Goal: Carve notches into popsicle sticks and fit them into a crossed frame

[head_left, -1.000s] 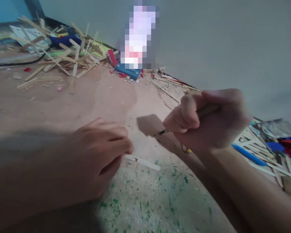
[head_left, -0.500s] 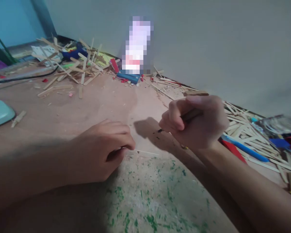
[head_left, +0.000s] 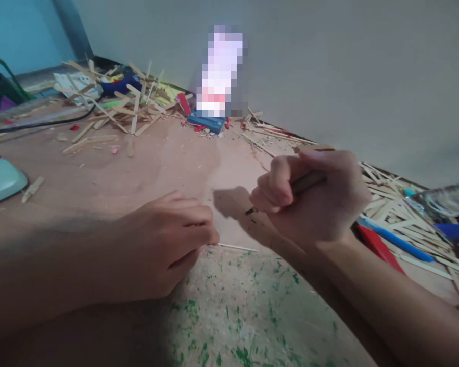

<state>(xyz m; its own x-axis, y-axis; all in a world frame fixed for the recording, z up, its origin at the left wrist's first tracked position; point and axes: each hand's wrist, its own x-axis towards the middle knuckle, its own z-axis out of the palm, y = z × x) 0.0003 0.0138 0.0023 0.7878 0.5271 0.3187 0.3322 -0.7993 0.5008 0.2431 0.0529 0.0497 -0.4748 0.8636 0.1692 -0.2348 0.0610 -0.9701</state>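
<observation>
My left hand (head_left: 176, 239) is closed, thumb and forefinger pinching the end of a thin pale wooden stick (head_left: 237, 247) that lies along the tabletop and points right. My right hand (head_left: 309, 191) is held above the table to the right, its fingers wrapped round a slim tool with a brownish handle (head_left: 308, 182). The tool's narrow dark tip (head_left: 250, 210) pokes out below the fingers, over small dark bits, apart from the stick. Most of the tool is hidden by the fingers, so its exact kind does not show.
Craft sticks (head_left: 133, 109) are heaped at the back left, with more strips (head_left: 390, 199) at the right. A blurred-out upright bright object (head_left: 222, 71) stands on a blue block (head_left: 206, 122). Near my right forearm lie a blue-handled item (head_left: 398, 239) and a red piece (head_left: 380, 250). Green marks (head_left: 245, 351) cover the front.
The view has shifted slightly, so everything sits a little further right. My left fingers have closed more tightly on the stick. The dark tip shows more clearly below my right hand.
</observation>
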